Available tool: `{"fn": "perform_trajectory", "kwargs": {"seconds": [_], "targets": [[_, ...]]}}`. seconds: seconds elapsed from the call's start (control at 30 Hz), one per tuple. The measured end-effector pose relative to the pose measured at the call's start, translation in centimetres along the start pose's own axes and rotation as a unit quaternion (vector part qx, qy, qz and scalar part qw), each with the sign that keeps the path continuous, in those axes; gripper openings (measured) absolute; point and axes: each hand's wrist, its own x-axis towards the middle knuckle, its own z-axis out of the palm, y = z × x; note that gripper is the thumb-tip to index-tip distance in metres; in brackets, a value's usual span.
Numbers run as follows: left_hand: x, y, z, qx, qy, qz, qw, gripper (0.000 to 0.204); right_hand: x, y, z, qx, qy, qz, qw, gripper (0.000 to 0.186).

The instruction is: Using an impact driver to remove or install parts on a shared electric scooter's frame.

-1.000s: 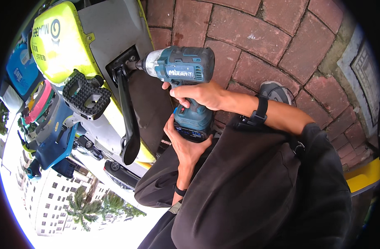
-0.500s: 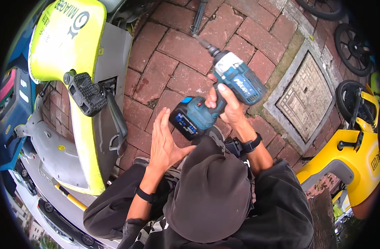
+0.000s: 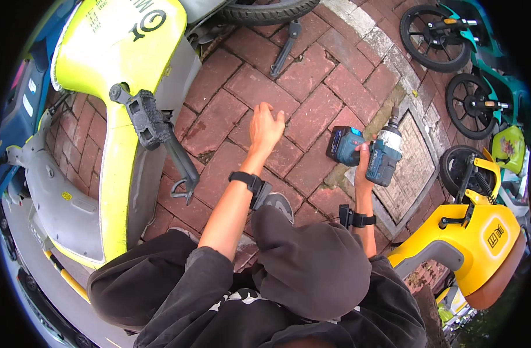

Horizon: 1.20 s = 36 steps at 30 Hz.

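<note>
Right hand (image 3: pixel 363 165) grips the blue cordless impact driver (image 3: pixel 367 152) by its handle, resting it on the brick paving (image 3: pixel 329 104). Left hand (image 3: pixel 266 126) is open, empty, reaching toward the detached black crank arm (image 3: pixel 284 49).

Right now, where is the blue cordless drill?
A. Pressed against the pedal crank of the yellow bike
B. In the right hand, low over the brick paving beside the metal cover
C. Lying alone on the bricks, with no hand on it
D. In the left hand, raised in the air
B: the right hand grips the blue cordless drill low over the brick paving, beside the metal cover; the left hand is empty, spread on the bricks.
</note>
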Motion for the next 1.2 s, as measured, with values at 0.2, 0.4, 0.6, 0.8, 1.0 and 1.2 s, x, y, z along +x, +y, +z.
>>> {"fn": "perform_trajectory", "kwargs": {"seconds": [0.2,0.4,0.6,0.8,1.0,1.2], "targets": [[8.4,0.3,3.9,0.071,0.136,-0.017,0.988,0.040,-1.4,1.9,0.2,0.043,0.002,0.005,0.999,0.033],[13.4,1.2,4.0,0.106,0.136,0.019,0.985,0.036,-0.9,2.4,-0.2,0.082,0.006,0.006,0.997,0.032],[13.2,0.7,3.0,0.173,0.149,0.117,0.966,0.023,-1.1,2.5,0.1,0.097,0.005,0.007,0.995,0.031],[3.8,-0.7,-0.2,0.085,0.216,0.217,0.948,0.019,-1.1,1.8,-0.3,0.059,-0.019,0.033,0.998,0.033],[-7.7,0.2,-2.8,-0.011,-0.027,-0.094,0.995,0.041,-5.0,3.7,-6.7,-0.027,-0.054,0.093,0.994,0.092],[-9.7,-3.5,-4.0,0.055,-0.193,-0.174,0.964,0.059,-3.8,-5.0,-4.8,-0.056,-0.007,-0.057,0.997,0.112]]}}
